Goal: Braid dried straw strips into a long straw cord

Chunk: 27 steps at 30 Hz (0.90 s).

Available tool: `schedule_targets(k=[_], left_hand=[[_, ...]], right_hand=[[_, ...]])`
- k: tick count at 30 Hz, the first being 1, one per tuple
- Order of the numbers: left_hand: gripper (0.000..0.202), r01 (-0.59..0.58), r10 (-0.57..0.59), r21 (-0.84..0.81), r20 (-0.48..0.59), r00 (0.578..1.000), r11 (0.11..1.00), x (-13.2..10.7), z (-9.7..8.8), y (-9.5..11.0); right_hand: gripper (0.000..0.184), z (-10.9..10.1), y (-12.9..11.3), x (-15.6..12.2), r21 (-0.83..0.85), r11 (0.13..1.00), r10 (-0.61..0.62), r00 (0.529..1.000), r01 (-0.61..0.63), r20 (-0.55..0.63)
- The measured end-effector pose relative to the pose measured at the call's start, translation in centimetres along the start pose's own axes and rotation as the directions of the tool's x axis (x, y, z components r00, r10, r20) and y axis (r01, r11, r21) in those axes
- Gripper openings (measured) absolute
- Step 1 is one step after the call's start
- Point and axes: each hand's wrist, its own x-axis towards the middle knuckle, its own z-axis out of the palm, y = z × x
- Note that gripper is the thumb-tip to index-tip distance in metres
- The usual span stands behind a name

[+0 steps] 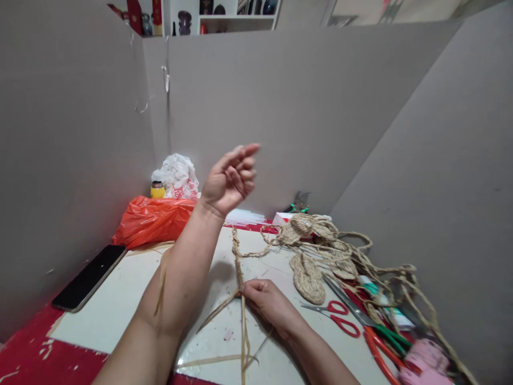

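My right hand (267,303) rests low on the white board (120,299) and pinches a twisted straw braid (238,262) at the spot where its loose strands (242,342) fan out toward me. The braid runs away from me across the board. My left hand (230,179) is raised above the table, palm turned up, fingers loosely curled and apart, with nothing visible in it. A thin straw strand lies along my left forearm.
A black phone (88,278) lies at the left. An orange plastic bag (154,219), a white bag (178,176) and a yellow jar (157,190) sit at the back. Woven straw pieces and cord (320,251), red scissors (336,316) and other tools crowd the right. Grey partition walls enclose the desk.
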Motion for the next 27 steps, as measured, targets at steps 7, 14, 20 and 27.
schedule_targets(k=[7, 14, 20, 27], left_hand=[[0.013, 0.020, -0.058, -0.082, -0.501, 0.864, 0.996, 5.3, -7.2, 0.8], [0.008, 0.167, -0.010, 0.241, -0.544, 0.839, 0.956, 0.8, -11.6, -1.0], [0.003, 0.252, -0.343, 0.845, -0.088, 0.935, 0.472, -3.2, -10.0, -0.6], [0.006, 0.091, -0.470, 0.989, -0.136, 0.872, -0.117, -9.9, -13.3, 0.9]], right_hand=[[0.031, -0.2, -0.3, 0.0, 0.016, 1.000, 0.014, 1.000, -0.014, 0.003], [0.029, -0.4, -0.5, 0.0, 0.034, 0.998, 0.051, 0.998, -0.053, 0.046], [0.029, -0.5, -0.7, -0.1, 0.026, 0.996, 0.087, 0.994, -0.089, 0.060], [0.032, -0.6, -0.6, 0.1, 0.035, 0.996, 0.082, 0.993, -0.085, 0.081]])
